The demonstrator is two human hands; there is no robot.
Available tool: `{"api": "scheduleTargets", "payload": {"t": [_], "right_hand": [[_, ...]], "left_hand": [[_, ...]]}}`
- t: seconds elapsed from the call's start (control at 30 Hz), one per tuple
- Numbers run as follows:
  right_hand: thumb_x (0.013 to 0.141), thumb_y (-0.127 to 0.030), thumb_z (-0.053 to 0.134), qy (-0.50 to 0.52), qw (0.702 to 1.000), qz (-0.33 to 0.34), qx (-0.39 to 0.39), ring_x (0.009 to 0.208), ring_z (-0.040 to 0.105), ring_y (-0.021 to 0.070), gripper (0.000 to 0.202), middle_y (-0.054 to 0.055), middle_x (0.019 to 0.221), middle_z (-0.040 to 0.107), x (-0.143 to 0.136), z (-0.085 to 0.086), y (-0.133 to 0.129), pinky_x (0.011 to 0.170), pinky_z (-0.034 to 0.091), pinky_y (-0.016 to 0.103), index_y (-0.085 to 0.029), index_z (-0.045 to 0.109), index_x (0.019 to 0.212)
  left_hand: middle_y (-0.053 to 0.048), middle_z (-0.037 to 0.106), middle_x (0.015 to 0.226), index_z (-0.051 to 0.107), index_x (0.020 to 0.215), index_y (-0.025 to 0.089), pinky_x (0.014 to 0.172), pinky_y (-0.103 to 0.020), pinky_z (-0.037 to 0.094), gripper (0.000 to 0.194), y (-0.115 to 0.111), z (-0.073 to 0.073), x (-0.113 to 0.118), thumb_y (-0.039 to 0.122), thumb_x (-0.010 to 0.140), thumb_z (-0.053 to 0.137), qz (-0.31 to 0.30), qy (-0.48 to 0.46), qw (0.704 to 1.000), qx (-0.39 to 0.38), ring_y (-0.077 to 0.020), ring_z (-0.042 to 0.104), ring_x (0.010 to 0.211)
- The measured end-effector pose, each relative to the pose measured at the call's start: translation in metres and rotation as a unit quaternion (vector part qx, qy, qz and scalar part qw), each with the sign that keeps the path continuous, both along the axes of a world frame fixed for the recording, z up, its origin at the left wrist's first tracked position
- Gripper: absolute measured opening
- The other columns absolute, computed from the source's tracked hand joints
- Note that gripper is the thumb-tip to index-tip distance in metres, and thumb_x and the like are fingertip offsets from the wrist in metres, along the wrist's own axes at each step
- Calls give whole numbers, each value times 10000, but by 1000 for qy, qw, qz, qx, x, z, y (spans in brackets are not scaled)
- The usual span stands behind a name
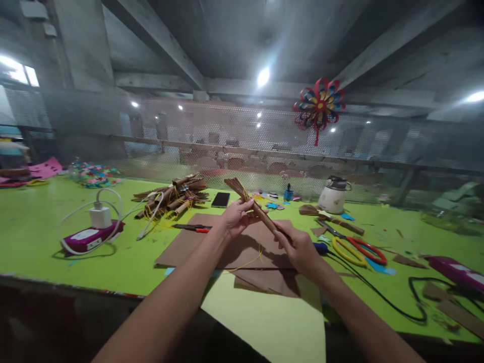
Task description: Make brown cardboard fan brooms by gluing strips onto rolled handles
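Observation:
Between my two hands is a rolled brown paper tube [265, 220] with a fringed, fanned-out end, tilted up to the left. My left hand [238, 218] pinches it just below the fringe, where yellow thread [245, 193] is wound round it. Closed on the tube's lower end is my right hand [297, 244]. A loose length of yellow thread hangs down from the tube. Below my hands lies a sheet of brown cardboard [181, 247], with folded brown paper [260, 283] and a pale yellow sheet [272, 317] nearer to me.
A pile of similar brown rolls [177, 196] lies back left, beside a phone [221, 199]. Scissors [350, 247], a white jug [333, 195] and a blue-handled corded tool [320, 247] are to the right. Purple power strips [91, 238] sit at both sides, with trailing cables.

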State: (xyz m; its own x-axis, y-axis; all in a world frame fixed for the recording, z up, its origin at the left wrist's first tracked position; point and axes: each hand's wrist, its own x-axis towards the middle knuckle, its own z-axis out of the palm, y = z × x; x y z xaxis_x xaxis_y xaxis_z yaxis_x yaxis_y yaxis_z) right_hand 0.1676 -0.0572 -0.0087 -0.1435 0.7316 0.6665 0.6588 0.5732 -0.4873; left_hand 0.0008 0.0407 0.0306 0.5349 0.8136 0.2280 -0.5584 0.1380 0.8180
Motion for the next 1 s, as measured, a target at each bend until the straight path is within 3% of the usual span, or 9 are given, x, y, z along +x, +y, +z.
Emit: {"api": "scheduleTargets", "payload": {"t": [0.1, 0.2, 0.5, 0.67, 0.8, 1.0], "right_hand": [[880, -265, 431, -22, 997, -26, 71, 821, 601, 200, 281, 82, 969, 640, 1, -2, 2, 740, 482, 332, -190, 575, 1109], [862, -257, 467, -7, 993, -41, 106, 903, 592, 217, 229, 79, 974, 649, 4, -4, 6, 801, 467, 350, -199, 606, 1034], [793, -351, 587, 122, 985, -93, 73, 657, 582, 175, 187, 54, 756, 651, 1, -1, 2, 622, 473, 294, -178, 638, 840], [767, -374, 611, 161, 980, -96, 67, 614, 557, 167, 199, 43, 699, 639, -1, 4, -2, 590, 451, 288, -179, 640, 796], [702, -410, 670, 264, 963, -44, 0, 570, 524, 144, 264, 33, 656, 620, 2, 1, 4, 534, 420, 267, -160, 642, 779], [615, -419, 737, 413, 900, 62, -123, 464, 444, 91, 315, 0, 572, 582, 10, -4, 16, 458, 354, 235, -141, 633, 719]], "left_hand": [[-105, 656, 806, 514, 861, 148, 839, -473, 470, 41, 0, 0, 1, 136, 823, 524, -5, -8, 1000, -13, -243, 656, 832], [-110, 663, 795, 519, 847, 144, 831, -466, 475, 32, -2, 1, 1, 124, 824, 513, -1, -12, 999, -30, -245, 656, 827], [-105, 671, 785, 588, 832, 108, 905, -359, 443, 111, -6, 3, 2, 170, 844, 497, -37, -46, 997, -49, -194, 642, 844], [-130, 675, 855, 563, 809, 140, 913, -466, 403, 153, -13, 7, 0, 285, 840, 524, -132, -52, 990, -19, -253, 617, 944], [-103, 673, 843, 569, 848, 151, 914, -498, 385, 185, -21, 7, 2, 334, 820, 558, -150, -61, 987, 5, -267, 608, 967], [-121, 667, 895, 578, 832, 126, 904, -470, 405, 175, -23, 1, 8, 295, 794, 605, -100, -61, 992, 48, -268, 617, 942]]}}
